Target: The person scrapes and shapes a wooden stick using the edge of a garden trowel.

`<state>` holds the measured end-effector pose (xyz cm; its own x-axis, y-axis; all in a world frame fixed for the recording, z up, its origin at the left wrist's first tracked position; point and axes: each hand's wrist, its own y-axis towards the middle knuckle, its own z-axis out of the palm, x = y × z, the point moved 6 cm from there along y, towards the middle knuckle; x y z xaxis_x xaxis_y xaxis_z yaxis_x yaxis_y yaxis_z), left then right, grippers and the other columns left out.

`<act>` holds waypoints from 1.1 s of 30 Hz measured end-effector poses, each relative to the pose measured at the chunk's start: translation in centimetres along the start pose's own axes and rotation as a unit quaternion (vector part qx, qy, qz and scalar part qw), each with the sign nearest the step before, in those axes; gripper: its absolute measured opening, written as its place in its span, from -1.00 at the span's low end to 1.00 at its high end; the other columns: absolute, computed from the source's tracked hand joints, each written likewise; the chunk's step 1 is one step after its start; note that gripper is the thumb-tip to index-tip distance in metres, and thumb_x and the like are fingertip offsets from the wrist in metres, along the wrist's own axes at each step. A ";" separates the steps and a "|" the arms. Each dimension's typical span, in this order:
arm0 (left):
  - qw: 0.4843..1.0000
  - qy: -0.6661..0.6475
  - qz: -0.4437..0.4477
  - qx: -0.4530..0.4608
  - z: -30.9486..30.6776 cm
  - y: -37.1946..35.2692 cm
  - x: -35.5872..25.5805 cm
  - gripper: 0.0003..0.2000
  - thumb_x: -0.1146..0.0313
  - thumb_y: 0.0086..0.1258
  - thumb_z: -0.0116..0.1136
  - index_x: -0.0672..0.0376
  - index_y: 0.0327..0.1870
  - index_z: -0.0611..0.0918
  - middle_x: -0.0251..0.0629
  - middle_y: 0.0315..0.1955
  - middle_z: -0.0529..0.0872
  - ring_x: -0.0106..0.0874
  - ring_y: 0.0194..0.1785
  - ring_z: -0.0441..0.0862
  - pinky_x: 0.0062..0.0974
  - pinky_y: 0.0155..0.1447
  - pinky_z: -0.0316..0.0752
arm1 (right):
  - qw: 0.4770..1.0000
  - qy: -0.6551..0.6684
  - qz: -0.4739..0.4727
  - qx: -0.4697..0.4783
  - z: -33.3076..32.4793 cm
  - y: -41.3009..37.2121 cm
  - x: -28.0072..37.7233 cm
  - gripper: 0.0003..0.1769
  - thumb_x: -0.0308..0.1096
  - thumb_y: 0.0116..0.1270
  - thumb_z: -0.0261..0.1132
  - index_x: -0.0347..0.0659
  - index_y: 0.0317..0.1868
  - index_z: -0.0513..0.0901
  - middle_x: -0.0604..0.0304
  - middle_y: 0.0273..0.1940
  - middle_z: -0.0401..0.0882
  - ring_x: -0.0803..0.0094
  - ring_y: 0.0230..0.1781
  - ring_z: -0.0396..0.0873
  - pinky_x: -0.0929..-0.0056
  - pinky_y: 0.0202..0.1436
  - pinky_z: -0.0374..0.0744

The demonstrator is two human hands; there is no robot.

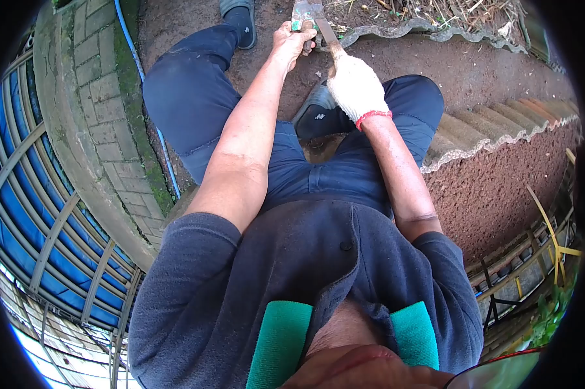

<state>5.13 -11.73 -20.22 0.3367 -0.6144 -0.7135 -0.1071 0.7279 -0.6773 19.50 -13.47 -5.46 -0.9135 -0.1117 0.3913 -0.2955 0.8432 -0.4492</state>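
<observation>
My left hand point(293, 44), bare, is closed around a worn, flat metal piece point(307, 11) with green patches on it, at the top of the view. My right hand point(357, 84), in a white knitted glove with a red cuff, grips a flat-bladed tool point(328, 34) by its light handle. This blade points up and to the left, its far end overlapping the metal piece. Both hands are close together, out in front of my knees. What the left-hand piece belongs to, I cannot tell.
Bare soil point(396, 61) lies under my sandalled feet. Corrugated edging sheets point(493, 133) border a soil bed on the right. On the left run a brick ledge point(101, 84) and a blue hose point(137, 61). Dry plant litter point(428, 10) lies beyond the hands.
</observation>
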 end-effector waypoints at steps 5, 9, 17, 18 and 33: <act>0.999 -0.028 0.018 -0.022 0.7 -1.8 0.0 -0.70 0.50 0.27 0.40 0.21 -0.03 0.56 -0.30 -0.35 0.74 -0.52 -0.47 0.69 -0.54 -0.53 0.52 | 0.999 0.000 0.020 0.036 -0.2 -1.3 0.6 -0.61 -0.31 0.34 0.13 -0.25 0.13 0.55 -0.19 -0.28 0.70 -0.09 -0.21 0.70 -0.01 -0.08 0.64; 1.000 -0.003 0.002 -0.021 0.8 -1.1 0.4 -0.73 0.51 0.28 0.39 0.20 -0.07 0.56 -0.31 -0.37 0.73 -0.53 -0.49 0.67 -0.53 -0.53 0.52 | 0.998 0.034 -0.006 -0.051 -0.5 2.8 0.6 -0.67 -0.33 0.32 0.13 -0.27 0.03 0.58 -0.23 -0.26 0.69 -0.13 -0.20 0.68 -0.02 -0.07 0.63; 1.000 0.003 0.007 -0.030 0.7 -1.0 0.1 -0.73 0.47 0.27 0.41 0.22 -0.09 0.57 -0.33 -0.40 0.73 -0.54 -0.50 0.66 -0.52 -0.53 0.52 | 1.000 -0.004 -0.010 -0.003 0.5 0.8 0.2 -0.59 -0.30 0.32 0.13 -0.27 0.14 0.56 -0.23 -0.27 0.69 -0.11 -0.19 0.69 -0.05 -0.05 0.62; 1.000 0.007 -0.001 -0.025 0.7 -1.1 -0.1 -0.73 0.47 0.26 0.42 0.23 -0.09 0.57 -0.31 -0.39 0.74 -0.53 -0.50 0.66 -0.52 -0.53 0.51 | 0.999 0.008 -0.017 -0.030 0.6 2.4 0.3 -0.60 -0.30 0.31 0.14 -0.29 0.11 0.56 -0.24 -0.26 0.69 -0.12 -0.19 0.69 -0.04 -0.05 0.63; 0.999 0.014 -0.002 -0.034 1.2 -1.7 -1.4 -0.72 0.53 0.25 0.40 0.24 -0.08 0.56 -0.28 -0.36 0.73 -0.52 -0.51 0.65 -0.57 -0.52 0.50 | 0.997 0.054 -0.046 -0.023 -1.9 4.2 -0.5 -0.66 -0.33 0.31 0.11 -0.30 0.01 0.62 -0.27 -0.17 0.67 -0.15 -0.07 0.66 0.00 0.05 0.59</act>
<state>5.91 -11.70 -17.85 0.3113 -0.6256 -0.7153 -0.1692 0.7042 -0.6896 19.22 -8.83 -5.98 -0.8464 -0.1347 0.5152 -0.3619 0.8553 -0.3709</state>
